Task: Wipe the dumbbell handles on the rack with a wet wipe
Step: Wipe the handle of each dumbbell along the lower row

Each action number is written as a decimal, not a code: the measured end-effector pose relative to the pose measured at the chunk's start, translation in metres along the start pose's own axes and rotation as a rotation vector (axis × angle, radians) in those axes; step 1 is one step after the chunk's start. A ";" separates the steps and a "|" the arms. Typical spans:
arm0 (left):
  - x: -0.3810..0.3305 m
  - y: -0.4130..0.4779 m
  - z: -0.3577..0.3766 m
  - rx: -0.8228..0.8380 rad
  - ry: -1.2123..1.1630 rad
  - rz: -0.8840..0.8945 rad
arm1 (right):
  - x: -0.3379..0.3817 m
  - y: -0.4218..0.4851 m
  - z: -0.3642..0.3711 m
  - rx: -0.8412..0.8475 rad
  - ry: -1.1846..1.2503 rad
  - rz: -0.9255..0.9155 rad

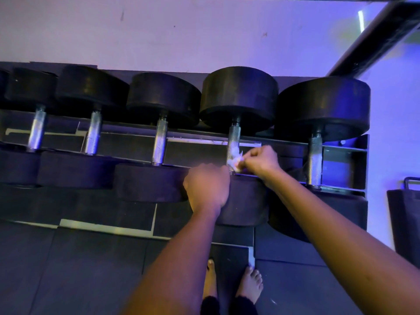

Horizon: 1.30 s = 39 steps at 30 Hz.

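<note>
Several black dumbbells with silver knurled handles lie side by side on a dark rack point(345, 151). A white wet wipe point(235, 159) is bunched against the lower part of the fourth dumbbell's handle point(234, 135). My right hand point(261, 161) pinches the wipe at the handle's right side. My left hand point(208, 186) is curled in a fist at the handle's lower left, on the near weight head point(245, 201); its fingertips are hidden, so whether they also hold the wipe I cannot tell.
Neighbouring handles stand to the left point(160, 142) and right point(314, 160). A pale wall rises behind the rack. A dark container point(404, 219) sits at the right. Dark floor mats and my bare feet point(248, 285) are below.
</note>
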State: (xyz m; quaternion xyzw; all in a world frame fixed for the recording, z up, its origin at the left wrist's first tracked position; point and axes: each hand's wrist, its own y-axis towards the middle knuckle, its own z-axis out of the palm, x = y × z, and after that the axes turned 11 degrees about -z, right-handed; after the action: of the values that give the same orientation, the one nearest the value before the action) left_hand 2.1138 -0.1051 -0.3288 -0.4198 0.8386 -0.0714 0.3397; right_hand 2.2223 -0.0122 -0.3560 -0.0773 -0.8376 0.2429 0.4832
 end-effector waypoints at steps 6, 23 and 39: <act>0.003 0.002 0.001 0.011 0.004 0.008 | -0.006 0.016 -0.008 0.055 0.064 0.063; 0.000 -0.001 0.000 -0.007 -0.039 -0.006 | -0.009 0.009 0.002 0.171 -0.115 -0.036; 0.002 0.001 0.001 0.027 -0.026 -0.008 | -0.007 0.015 0.010 -0.051 0.243 0.029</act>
State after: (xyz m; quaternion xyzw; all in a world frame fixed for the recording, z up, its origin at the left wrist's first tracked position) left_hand 2.1129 -0.1064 -0.3308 -0.4195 0.8313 -0.0787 0.3560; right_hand 2.2160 -0.0047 -0.3726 -0.1304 -0.7776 0.2173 0.5754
